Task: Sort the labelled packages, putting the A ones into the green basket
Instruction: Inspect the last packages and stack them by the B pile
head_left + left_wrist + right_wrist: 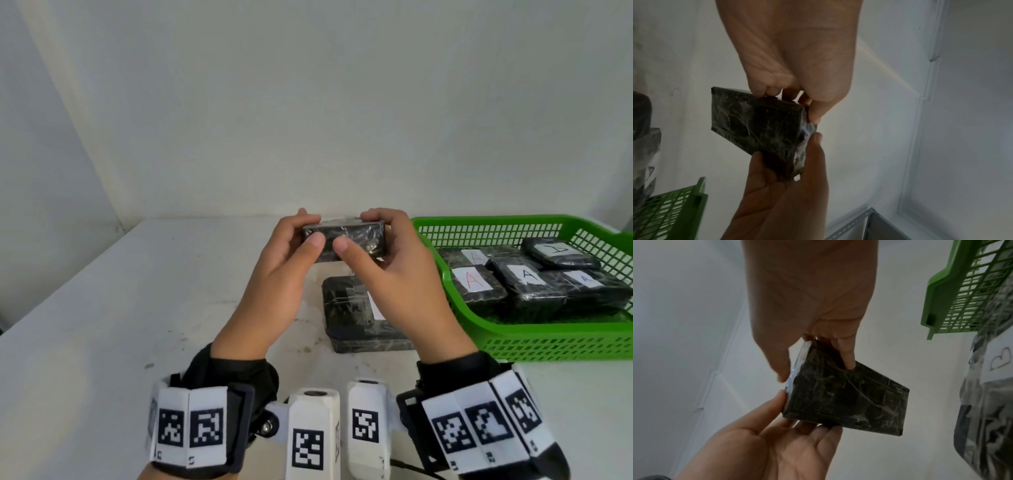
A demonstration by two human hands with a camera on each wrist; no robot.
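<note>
White table | both hands, left and right, clamp 1 package, label unseen | basket holds 5 | 1 stack left

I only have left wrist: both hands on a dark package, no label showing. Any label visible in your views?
Observer: None. The head view shows only a plain side of the package, gripped by the left hand and right hand.
Operator: Basket contents?
Observer: The green basket holds five labelled packages; four read A, the fifth is unclear.
Operator: Anything on the table?
Observer: A second package lies below the hands, label partly hidden.
</note>
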